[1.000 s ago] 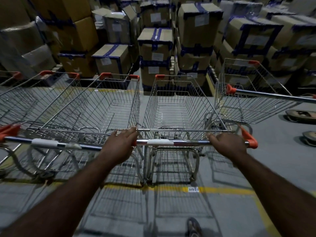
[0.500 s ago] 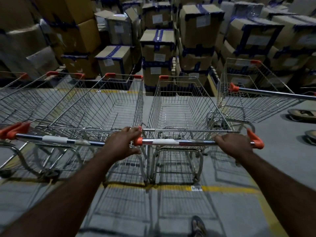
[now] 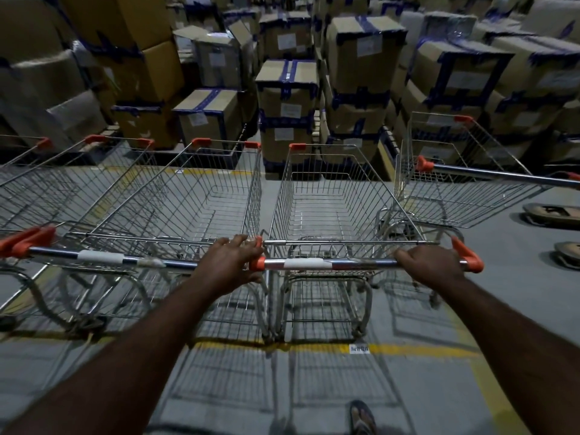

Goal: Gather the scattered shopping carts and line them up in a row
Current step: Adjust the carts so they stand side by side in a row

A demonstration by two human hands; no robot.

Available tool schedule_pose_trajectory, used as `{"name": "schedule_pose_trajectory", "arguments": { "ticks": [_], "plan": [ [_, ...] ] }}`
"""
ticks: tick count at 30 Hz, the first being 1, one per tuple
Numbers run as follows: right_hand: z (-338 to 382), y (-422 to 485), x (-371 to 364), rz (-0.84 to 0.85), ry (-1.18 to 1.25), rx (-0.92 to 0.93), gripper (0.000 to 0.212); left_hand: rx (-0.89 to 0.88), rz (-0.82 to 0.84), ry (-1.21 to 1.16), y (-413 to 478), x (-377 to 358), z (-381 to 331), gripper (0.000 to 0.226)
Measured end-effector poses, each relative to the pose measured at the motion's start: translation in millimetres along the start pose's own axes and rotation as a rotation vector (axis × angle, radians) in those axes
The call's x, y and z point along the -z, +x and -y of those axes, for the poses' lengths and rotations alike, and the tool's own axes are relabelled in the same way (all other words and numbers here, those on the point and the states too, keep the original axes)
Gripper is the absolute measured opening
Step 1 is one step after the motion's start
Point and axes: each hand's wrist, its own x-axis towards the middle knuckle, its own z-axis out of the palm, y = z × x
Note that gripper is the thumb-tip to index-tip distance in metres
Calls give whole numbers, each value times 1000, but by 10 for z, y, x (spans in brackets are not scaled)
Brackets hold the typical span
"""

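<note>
A wire shopping cart (image 3: 337,199) with orange corner caps stands straight ahead of me. My right hand (image 3: 430,266) grips the right end of its chrome handle (image 3: 354,264). My left hand (image 3: 230,262) grips at the left end, where this handle meets the handle of the neighbouring cart (image 3: 188,202) on the left. Further carts (image 3: 59,183) stand side by side to the left of that one. Another cart (image 3: 464,186) stands apart at the right, turned at an angle, with its handle pointing right.
Stacks of taped cardboard boxes (image 3: 287,98) fill the space behind the carts. A yellow floor line (image 3: 417,351) runs under the cart's rear wheels. Flat dark objects (image 3: 552,213) lie on the grey floor at the far right. My foot (image 3: 362,419) shows at the bottom.
The cart in my hands has drawn closer to the cart on its left, so the two handles now nearly touch. Both hands keep their grip.
</note>
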Motion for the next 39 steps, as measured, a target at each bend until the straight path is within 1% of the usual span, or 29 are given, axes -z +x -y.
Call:
{"name": "schedule_pose_trajectory", "arguments": {
  "ticks": [1, 5, 9, 14, 16, 18, 22, 24, 27, 29, 31, 34, 37, 39],
  "plan": [
    [-22, -1, -8, -4, 11, 5, 77, -5, -6, -4, -18, -4, -23, 60],
    [-38, -59, 18, -1, -15, 19, 67, -9, -41, -27, -95, -61, -39, 65],
    [-18, -85, -3, -18, -28, 1, 83, -19, -76, -59, -151, -88, -16, 65],
    [-7, -162, -56, -10, 4, -8, 87, -15, -40, -98, -183, -87, 21, 71],
    [-1, -180, -58, -12, 20, -9, 87, 13, -21, -126, -196, -64, 22, 74],
    [5, -193, -60, -10, 16, -13, 83, 51, -6, -164, -218, -36, 25, 83],
    [15, -208, -31, -13, -18, 8, 64, 151, 0, -257, -318, 31, 109, 105],
    [18, -216, -8, -25, -7, 11, 64, 209, -9, -302, -370, 67, 127, 107],
    [14, -230, -12, -10, 22, 11, 68, 282, -31, -379, -389, 111, 32, 102],
    [-5, -245, -26, 2, 55, 11, 75, 254, -29, -319, -350, 118, -90, 93],
    [-16, -244, -1, 20, 68, 22, 78, 140, -35, -173, -230, 112, -236, 84],
    [-30, -268, 21, 39, 71, 49, 77, 0, -26, 16, 3, 61, -488, 78],
    [-53, -313, 55, 33, 152, 108, 76, -13, 50, 155, 92, -114, -784, 73],
    [-154, -310, 98, 85, 290, 145, 84, 47, 21, 166, 60, -269, -904, 71]
  ]
}}
